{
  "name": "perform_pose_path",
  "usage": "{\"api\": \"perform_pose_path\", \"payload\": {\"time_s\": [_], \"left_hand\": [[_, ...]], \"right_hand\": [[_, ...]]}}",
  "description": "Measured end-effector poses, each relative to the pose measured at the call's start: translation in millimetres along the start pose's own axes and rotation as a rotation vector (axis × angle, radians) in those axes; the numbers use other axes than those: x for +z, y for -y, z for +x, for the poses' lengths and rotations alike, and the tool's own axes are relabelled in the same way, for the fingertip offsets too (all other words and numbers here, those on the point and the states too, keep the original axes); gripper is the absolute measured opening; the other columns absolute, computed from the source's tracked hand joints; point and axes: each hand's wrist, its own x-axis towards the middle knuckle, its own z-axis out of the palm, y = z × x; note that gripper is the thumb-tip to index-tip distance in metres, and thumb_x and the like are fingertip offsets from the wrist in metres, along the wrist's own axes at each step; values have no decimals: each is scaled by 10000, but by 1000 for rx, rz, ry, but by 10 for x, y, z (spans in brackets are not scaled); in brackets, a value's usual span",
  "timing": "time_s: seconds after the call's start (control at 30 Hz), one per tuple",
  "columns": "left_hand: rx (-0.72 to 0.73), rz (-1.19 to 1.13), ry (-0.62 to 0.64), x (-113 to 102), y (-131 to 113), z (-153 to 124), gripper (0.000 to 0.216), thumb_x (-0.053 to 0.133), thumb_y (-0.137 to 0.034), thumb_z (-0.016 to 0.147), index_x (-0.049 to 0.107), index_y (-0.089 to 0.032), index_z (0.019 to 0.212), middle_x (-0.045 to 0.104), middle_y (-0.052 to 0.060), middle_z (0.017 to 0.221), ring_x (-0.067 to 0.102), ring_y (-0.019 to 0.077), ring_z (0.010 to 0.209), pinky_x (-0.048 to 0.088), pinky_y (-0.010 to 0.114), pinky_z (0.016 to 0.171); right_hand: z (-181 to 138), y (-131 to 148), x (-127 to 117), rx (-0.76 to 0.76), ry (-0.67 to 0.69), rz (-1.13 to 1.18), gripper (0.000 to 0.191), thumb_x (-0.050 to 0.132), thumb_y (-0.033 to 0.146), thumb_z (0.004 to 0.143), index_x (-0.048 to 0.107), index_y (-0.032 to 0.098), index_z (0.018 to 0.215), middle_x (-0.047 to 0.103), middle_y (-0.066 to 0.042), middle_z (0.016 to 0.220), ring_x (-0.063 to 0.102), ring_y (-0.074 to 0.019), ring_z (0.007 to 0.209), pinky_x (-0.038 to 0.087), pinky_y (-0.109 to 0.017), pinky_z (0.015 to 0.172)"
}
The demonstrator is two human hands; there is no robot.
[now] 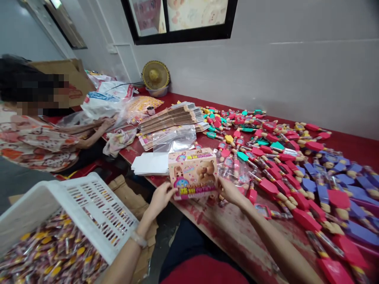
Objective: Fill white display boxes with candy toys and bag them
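A pink cardboard box point(194, 173) printed with a bear and bright lettering stands near the front edge of the red table, between my two hands. My left hand point(162, 195) grips its lower left corner, thumb on the front face. At the box's right side my right hand point(229, 191) holds the edge, its fingertips partly hidden. Behind and left of the box lie white card sheets point(150, 163) and clear plastic bags point(174, 139). Small toy-like pieces with red, blue, green and yellow caps point(275, 173) are heaped to the right.
A white plastic basket point(89, 209) full of small wrapped pieces stands at lower left. Flattened boxes point(171, 118) are stacked behind the bags. Another person point(38, 130) sits at the left, hands on a plastic bag; a cloth point(120, 142) lies nearby. A straw hat point(155, 75) rests against the wall.
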Motion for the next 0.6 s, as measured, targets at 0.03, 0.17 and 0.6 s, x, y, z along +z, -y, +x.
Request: {"api": "perform_pose_path", "payload": {"time_s": [0.03, 0.17, 0.6], "left_hand": [[47, 104, -100, -21, -10, 122, 294, 639, -495, 877, 621, -219, 779, 673, 61, 831, 633, 242, 815, 520, 360, 809], [120, 249, -284, 26, 57, 444, 208, 603, -419, 903, 579, -228, 824, 672, 96, 925, 652, 266, 912, 521, 372, 865], [82, 144, -267, 303, 423, 490, 104, 573, -328, 918, 573, -224, 927, 675, 114, 1044, 680, 269, 983, 543, 378, 882]], "right_hand": [[131, 15, 68, 8, -103, -147, 154, 504, 87, 853, 597, 160, 952, 684, -88, 926, 628, -207, 854, 481, -291, 767], [528, -2, 282, 56, -271, -329, 193, 428, 65, 912, 593, 128, 990, 662, -181, 1027, 587, -277, 986, 469, -374, 875], [621, -267, 510, 47, -273, -254, 133, 472, 104, 878, 587, 155, 922, 670, -160, 990, 613, -278, 939, 504, -382, 852]]}}
